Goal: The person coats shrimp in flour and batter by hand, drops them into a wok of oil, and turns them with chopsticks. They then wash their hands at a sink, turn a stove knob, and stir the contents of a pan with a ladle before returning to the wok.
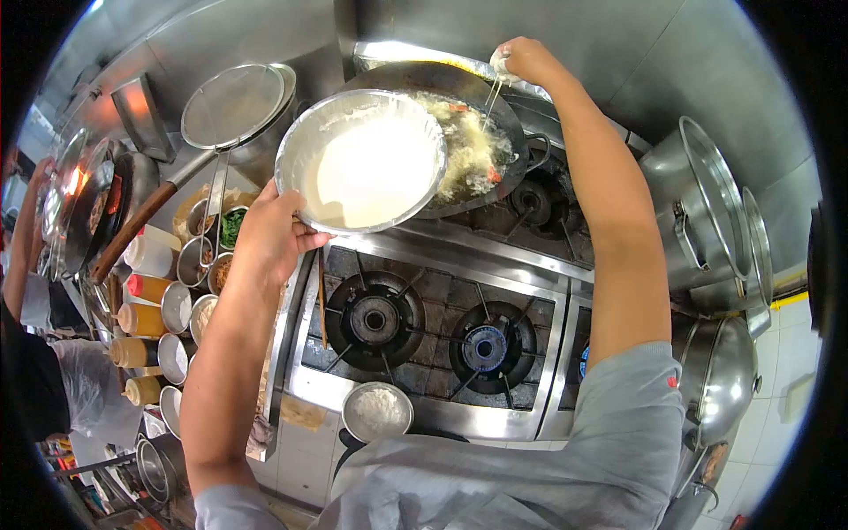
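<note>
My left hand [269, 231] grips the near left rim of a wide metal bowl [293, 190], thumb on top and fingers underneath. Pale, runny batter [375, 168] fills much of it. The bowl is beside the wok [397, 78] and overlaps part of it in view. My right hand [523, 64] is over the wok's far right side, its fingers closed and coated in batter, with thin strands dripping down. Whether they hold anything firmer is hidden. Bubbling oil in the wok carries pale, lacy fried batter [464, 159] and some orange-red pieces.
Two front burners, a left one [373, 320] and a right one [484, 346] with a blue flame, lie nearer me. A small bowl of white powder [378, 412] stands at the stove's front edge. Sauce bottles [141, 320] line the left; large pots [698, 212] stand right. Another person's arm [19, 238] shows far left.
</note>
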`<state>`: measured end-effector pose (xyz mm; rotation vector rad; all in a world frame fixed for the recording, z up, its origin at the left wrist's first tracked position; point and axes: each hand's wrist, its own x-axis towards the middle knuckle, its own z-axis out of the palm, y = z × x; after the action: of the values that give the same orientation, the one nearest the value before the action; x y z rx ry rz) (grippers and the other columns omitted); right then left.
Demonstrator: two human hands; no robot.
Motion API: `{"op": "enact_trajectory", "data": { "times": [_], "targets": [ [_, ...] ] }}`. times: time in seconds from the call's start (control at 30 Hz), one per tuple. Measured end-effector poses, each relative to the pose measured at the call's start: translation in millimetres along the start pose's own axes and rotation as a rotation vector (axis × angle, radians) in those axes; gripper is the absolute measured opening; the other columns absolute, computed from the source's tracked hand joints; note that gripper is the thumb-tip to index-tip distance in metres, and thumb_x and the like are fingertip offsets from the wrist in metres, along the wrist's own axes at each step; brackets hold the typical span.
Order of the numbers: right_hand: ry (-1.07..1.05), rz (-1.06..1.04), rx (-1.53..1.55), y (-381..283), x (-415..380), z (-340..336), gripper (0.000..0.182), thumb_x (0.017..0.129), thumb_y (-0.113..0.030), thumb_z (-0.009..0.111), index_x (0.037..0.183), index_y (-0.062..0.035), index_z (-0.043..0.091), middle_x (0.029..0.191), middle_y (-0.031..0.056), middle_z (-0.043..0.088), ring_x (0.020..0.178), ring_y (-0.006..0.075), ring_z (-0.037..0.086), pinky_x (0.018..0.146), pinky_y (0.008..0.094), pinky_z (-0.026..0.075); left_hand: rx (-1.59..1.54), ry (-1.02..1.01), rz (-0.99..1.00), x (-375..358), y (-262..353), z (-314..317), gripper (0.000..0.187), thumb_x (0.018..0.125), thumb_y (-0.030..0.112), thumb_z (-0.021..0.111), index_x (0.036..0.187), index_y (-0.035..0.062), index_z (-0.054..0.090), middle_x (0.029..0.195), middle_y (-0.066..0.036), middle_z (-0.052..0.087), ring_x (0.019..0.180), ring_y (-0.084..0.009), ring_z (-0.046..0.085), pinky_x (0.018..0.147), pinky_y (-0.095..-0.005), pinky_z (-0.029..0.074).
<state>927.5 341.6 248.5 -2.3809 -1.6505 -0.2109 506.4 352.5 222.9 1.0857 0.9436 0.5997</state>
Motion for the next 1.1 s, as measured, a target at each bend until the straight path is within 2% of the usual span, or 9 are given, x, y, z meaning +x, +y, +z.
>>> {"op": "enact_trajectory", "data": {
  "times": [0.1, 0.4, 0.5, 0.7, 0.9, 1.0, 1.1],
  "targets": [
    [0.004, 0.048, 0.084, 1, 11, 5, 0.027, 0.073, -0.009, 0.058, 0.098, -0.0120, 0.067, 0.093, 0.0150, 0.064, 0.085, 0.0307, 0.062, 0.077, 0.0379, 0.049, 0.013, -0.002, 0.012, -5, -1, -3, 0.042, 0.081, 0.008, 0.040, 0.123, 0.0056, 0.039, 0.094, -0.010, 0.058, 0.069, -0.0174, 0.060, 0.057, -0.0283, 0.049],
    [0.081, 0.130, 0.067, -10, 15, -3, 0.025, 0.074, -0.011, 0.060, 0.098, -0.0138, 0.067, 0.094, 0.0141, 0.064, 0.086, 0.0301, 0.062, 0.078, 0.0376, 0.048, -0.024, 0.007, -0.001, -15, -6, -12, 0.042, 0.082, 0.007, 0.039, 0.124, 0.0064, 0.039, 0.093, -0.011, 0.059, 0.067, -0.0177, 0.060, 0.054, -0.0275, 0.049],
    [-0.005, 0.151, 0.158, -1, 18, 4, 0.026, 0.075, -0.011, 0.059, 0.100, -0.0125, 0.066, 0.095, 0.0147, 0.064, 0.087, 0.0303, 0.062, 0.080, 0.0377, 0.048, -0.053, -0.008, -0.006, -20, -9, -14, 0.042, 0.082, 0.007, 0.039, 0.125, 0.0068, 0.039, 0.092, -0.010, 0.060, 0.066, -0.0173, 0.060, 0.053, -0.0272, 0.049],
    [-0.047, 0.047, -0.065, -13, -13, 0, 0.026, 0.075, -0.011, 0.058, 0.100, -0.0099, 0.065, 0.094, 0.0157, 0.064, 0.085, 0.0311, 0.062, 0.078, 0.0391, 0.048, -0.048, -0.018, -0.022, -33, -15, -17, 0.043, 0.083, 0.007, 0.039, 0.126, 0.0071, 0.038, 0.092, -0.011, 0.060, 0.063, -0.0154, 0.061, 0.048, -0.0249, 0.050],
    [-0.167, 0.095, -0.055, -17, -25, 1, 0.023, 0.075, -0.011, 0.058, 0.096, -0.0081, 0.066, 0.094, 0.0160, 0.064, 0.085, 0.0321, 0.061, 0.077, 0.0398, 0.048, -0.054, -0.004, -0.039, -58, -29, -24, 0.044, 0.082, 0.006, 0.039, 0.126, 0.0046, 0.037, 0.091, -0.012, 0.061, 0.058, -0.0158, 0.062, 0.042, -0.0230, 0.049],
    [-0.132, 0.093, -0.127, -19, -26, 6, 0.023, 0.074, -0.012, 0.059, 0.096, -0.0087, 0.066, 0.092, 0.0156, 0.064, 0.085, 0.0319, 0.061, 0.076, 0.0393, 0.048, -0.055, 0.049, -0.039, -74, -40, -30, 0.043, 0.082, 0.005, 0.039, 0.125, 0.0031, 0.037, 0.089, -0.013, 0.061, 0.057, -0.0167, 0.062, 0.040, -0.0231, 0.049],
    [-0.109, 0.117, -0.053, -18, -23, 11, 0.024, 0.074, -0.011, 0.060, 0.096, -0.0091, 0.066, 0.093, 0.0155, 0.064, 0.085, 0.0321, 0.061, 0.076, 0.0388, 0.049, -0.047, 0.084, -0.059, -87, -51, -37, 0.043, 0.082, 0.004, 0.039, 0.125, 0.0025, 0.037, 0.091, -0.014, 0.061, 0.059, -0.0177, 0.062, 0.039, -0.0237, 0.049]
  ]
}}
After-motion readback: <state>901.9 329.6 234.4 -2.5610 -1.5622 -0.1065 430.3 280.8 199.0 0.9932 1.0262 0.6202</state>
